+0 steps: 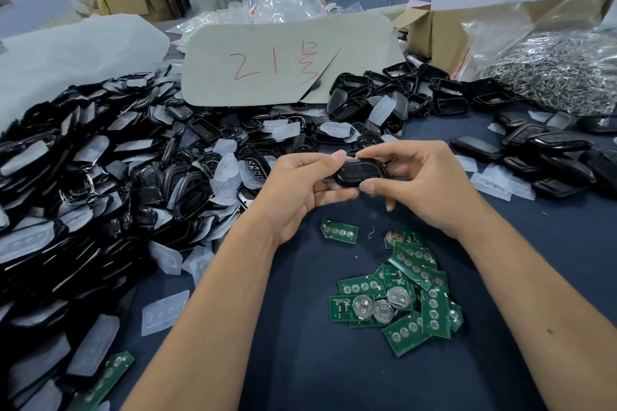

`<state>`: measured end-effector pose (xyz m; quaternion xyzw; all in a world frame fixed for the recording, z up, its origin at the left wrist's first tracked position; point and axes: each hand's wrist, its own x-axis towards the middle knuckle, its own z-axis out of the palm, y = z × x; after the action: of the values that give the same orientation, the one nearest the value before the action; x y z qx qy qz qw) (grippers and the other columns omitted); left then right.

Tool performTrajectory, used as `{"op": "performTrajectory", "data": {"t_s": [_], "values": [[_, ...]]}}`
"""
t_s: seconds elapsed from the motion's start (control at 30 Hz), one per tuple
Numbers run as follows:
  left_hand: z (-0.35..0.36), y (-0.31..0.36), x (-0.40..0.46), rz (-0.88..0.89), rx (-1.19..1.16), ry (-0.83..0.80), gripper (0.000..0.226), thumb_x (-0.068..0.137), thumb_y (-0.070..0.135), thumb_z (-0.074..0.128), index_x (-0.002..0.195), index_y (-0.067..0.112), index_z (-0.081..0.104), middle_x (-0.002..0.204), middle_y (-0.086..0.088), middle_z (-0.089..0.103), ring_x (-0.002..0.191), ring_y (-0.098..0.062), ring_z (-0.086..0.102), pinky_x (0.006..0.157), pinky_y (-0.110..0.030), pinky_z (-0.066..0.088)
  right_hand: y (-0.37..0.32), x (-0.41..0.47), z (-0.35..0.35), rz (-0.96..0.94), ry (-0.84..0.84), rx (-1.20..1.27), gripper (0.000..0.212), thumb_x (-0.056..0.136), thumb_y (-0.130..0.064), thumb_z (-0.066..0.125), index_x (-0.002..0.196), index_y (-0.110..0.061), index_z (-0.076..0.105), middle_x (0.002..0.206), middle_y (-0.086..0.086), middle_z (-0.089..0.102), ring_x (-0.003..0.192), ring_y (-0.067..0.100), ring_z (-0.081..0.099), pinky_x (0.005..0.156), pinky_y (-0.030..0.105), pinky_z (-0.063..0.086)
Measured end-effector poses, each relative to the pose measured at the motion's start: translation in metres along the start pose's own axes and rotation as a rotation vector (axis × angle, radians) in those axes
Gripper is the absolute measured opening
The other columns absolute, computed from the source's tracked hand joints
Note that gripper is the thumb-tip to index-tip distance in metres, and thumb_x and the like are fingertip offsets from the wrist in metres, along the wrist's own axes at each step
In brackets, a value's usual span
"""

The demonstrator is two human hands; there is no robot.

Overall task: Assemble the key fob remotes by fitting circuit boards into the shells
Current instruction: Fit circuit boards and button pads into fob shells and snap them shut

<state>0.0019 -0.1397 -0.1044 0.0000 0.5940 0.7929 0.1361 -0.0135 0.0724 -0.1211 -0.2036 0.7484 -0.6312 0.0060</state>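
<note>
- Black key fob shell sat between both hands, held up off the navy table cloth, long axis running left-right across my view
- left hand: fingers curled under the shell's left end, thumb on its upper edge, pinching it
- right hand: thumb at the near edge, index on the far edge, pinching the right end; other fingers curled below
- both hands equally close, so I'd judge the next squeeze works across the short axis
- loose green circuit boards lay near, below the right wrist; one apart
- shell pile left, finished fobs right
- couldn't tell if a board was inside, or if the seam had closed; fingers covered both ends
</note>
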Motion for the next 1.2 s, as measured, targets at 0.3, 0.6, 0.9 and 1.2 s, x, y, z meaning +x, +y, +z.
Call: {"op": "performTrajectory", "data": {"t_s": [0.3, 0.6, 0.9, 1.2], "values": [[0.004, -0.002, 0.0, 0.021, 0.034, 0.065, 0.02, 0.098, 0.008, 0.066, 0.109, -0.007, 0.074, 0.098, -0.023, 0.073, 0.081, -0.03, 0.069, 0.068, -0.023, 0.06, -0.003, 0.0, 0.003, -0.03, 0.04, -0.076, 0.038, 0.078, -0.009, 0.091, 0.108, -0.027, 0.078, 0.095, 0.003, 0.079, 0.059, 0.023, 0.069, 0.054, 0.029, 0.054], [0.002, -0.001, 0.001, 0.023, 0.004, 0.041, 0.018, 0.096, 0.01, 0.068, 0.105, -0.003, 0.075, 0.1, -0.022, 0.076, 0.078, -0.023, 0.074, 0.069, -0.023, 0.06, -0.002, 0.0, 0.004, -0.039, 0.049, -0.031, 0.037, 0.079, -0.004, 0.088, 0.109, -0.025, 0.079, 0.095, 0.001, 0.079, 0.071, 0.019, 0.074, 0.054, 0.027, 0.055], [0.005, -0.005, 0.001, 0.071, 0.044, 0.077, 0.013, 0.097, 0.005, 0.067, 0.104, 0.0, 0.077, 0.099, -0.022, 0.077, 0.079, -0.024, 0.075, 0.069, -0.023, 0.06, -0.001, 0.001, 0.007, -0.033, 0.066, -0.046, 0.039, 0.078, -0.005, 0.088, 0.106, -0.031, 0.079, 0.096, 0.001, 0.078, 0.072, 0.019, 0.075, 0.056, 0.026, 0.057], [0.009, -0.006, -0.001, 0.139, 0.068, 0.056, 0.016, 0.098, 0.002, 0.065, 0.108, 0.0, 0.077, 0.103, -0.019, 0.078, 0.095, -0.034, 0.077, 0.074, -0.025, 0.061, -0.006, 0.002, 0.014, 0.04, 0.155, 0.086, 0.013, 0.098, -0.013, 0.071, 0.108, -0.012, 0.079, 0.095, 0.01, 0.079, 0.076, 0.029, 0.077, 0.057, 0.028, 0.057]]}}
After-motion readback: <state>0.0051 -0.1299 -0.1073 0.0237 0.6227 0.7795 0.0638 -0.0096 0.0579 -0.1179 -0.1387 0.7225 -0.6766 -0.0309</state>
